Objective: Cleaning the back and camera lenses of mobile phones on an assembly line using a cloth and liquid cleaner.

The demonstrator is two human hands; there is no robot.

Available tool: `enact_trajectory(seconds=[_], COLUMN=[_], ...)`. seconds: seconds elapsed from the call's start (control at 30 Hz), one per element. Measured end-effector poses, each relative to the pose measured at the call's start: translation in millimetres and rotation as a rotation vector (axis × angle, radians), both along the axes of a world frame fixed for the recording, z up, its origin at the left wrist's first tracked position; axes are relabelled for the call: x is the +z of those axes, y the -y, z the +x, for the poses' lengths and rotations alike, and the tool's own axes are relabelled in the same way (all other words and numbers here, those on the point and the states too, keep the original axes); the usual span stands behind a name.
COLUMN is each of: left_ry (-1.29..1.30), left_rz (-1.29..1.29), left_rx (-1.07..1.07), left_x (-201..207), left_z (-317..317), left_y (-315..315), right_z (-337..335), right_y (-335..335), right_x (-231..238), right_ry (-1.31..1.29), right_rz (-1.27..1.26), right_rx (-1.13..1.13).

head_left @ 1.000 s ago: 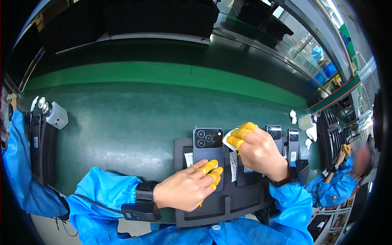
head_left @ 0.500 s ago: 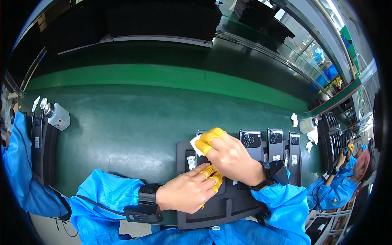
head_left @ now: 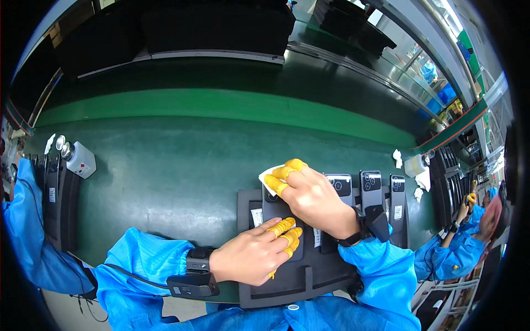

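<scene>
My right hand pinches a folded white wiping cloth in fingers wearing yellow finger cots. It presses the cloth at the camera end of a dark grey smartphone, which lies back up at the left of a black foam tray. My left hand, also with yellow cots, lies across the lower part of that phone with its fingers apart. To the right, three more smartphones rest in the tray: one partly behind my right hand, one and one.
The tray lies at the near edge of a green-topped bench. White dispenser bottles stand left and right, with crumpled white wipes near the right one. Co-workers in blue sleeves sit left and right.
My right hand and the cloth have shifted slightly up over the phone's camera end. My left hand has drawn back a little, and its fingers have spread slightly.
</scene>
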State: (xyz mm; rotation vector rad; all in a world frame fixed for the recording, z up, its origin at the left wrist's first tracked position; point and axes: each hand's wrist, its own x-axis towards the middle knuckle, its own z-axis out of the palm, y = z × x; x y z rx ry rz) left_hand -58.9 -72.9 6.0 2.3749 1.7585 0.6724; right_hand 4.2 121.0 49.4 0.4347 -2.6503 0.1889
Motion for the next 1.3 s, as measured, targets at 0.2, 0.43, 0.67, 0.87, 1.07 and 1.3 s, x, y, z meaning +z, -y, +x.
enact_trajectory(seconds=[0.2,0.43,0.67,0.87,1.07,1.3], left_ry=[-0.025,0.015,-0.01,0.007,-0.002,-0.014], left_rz=[0.086,0.042,0.116,0.071,0.031,0.087], left_rx=[0.045,0.003,0.057,0.019,0.026,0.043], left_x=[-5,-5,-4,-6,-3,-4], left_z=[2,-1,3,2,1,3], left_y=[0,0,0,-1,2,-1], right_z=[32,10,7,-9,1,21], right_y=[-29,6,-8,-25,-10,-27], right_x=[12,-5,-5,-6,-6,10], right_ry=[0.017,0.048,-0.002,-0.074,-0.025,-0.082], right_rz=[0.175,-0.092,0.097,-0.018,0.006,0.085], right_rx=[-0.216,0.006,-0.062,-0.117,0.017,-0.176])
